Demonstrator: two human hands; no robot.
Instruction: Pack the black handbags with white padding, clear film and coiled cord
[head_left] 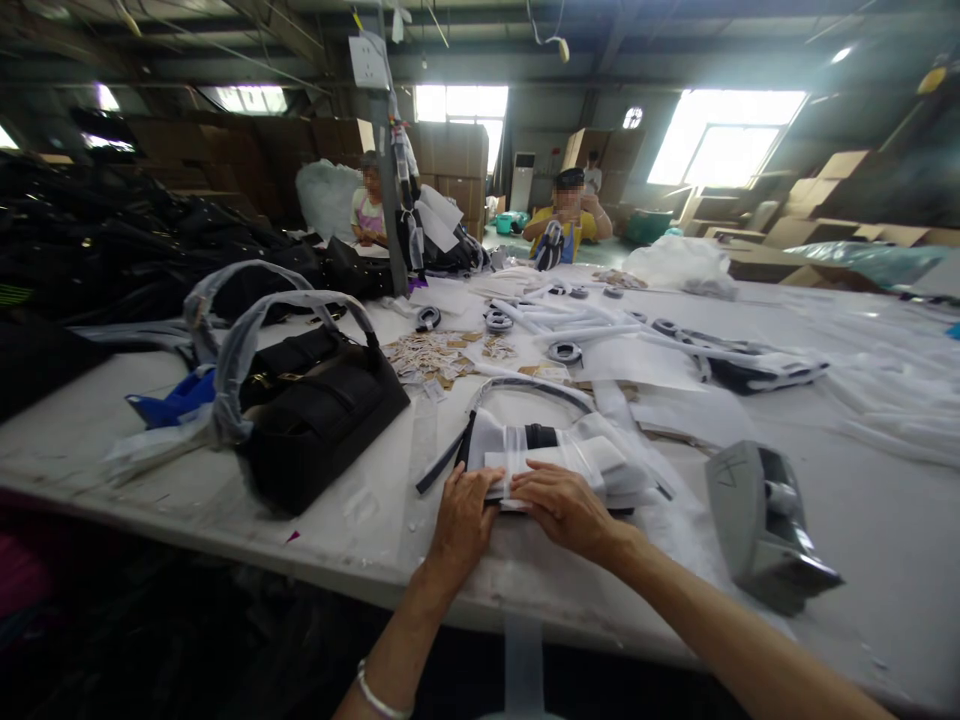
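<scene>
A small dark bag (540, 436) lies on the white table, largely covered by white wrapping (600, 458), its curved handle pointing away from me. My left hand (465, 508) presses on the near left part of the wrapping, its fingers laid flat. Beside it, my right hand (561, 503) rests on the near middle of the wrapping with fingers stretched out. The fingertips of both hands are close together. Neither hand is wrapped round anything.
At the left stands a black handbag (322, 420) with wrapped handles. A grey tape dispenser (765, 525) is to the right. Behind lie small tags (435, 358), rolled straps (565, 352) and white strips. Two people are across the table (225, 530), beside a post.
</scene>
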